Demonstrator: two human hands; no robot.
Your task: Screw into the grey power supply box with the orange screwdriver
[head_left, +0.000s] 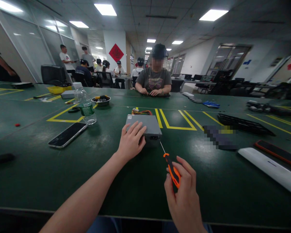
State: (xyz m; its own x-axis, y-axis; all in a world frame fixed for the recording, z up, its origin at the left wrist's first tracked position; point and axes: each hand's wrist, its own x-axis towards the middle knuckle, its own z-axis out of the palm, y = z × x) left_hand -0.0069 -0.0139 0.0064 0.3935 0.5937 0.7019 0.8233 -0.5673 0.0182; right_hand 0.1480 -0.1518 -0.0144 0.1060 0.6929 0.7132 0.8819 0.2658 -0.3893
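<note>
A grey metal computer power supply unit [150, 124] lies on the green table, its bundle of coloured wires [142, 112] at the far side. My left hand [133, 139] holds it, fingers over the top and thumb bent against the near edge. In my right hand [184, 184] is an orange and black screwdriver [172, 170], gripped by the handle between thumb and fingers. Its thin shaft points up and away, with the tip at the unit's near right corner, by the socket. Whether the tip sits in a screw is too small to tell.
To the left are a smartphone [68, 135], a water bottle [87, 111] and a metal bowl [101, 101] of tools. A white long casing [269, 168] and a black grille-like part [244, 124] lie on the right. Across the table sits a person [154, 79].
</note>
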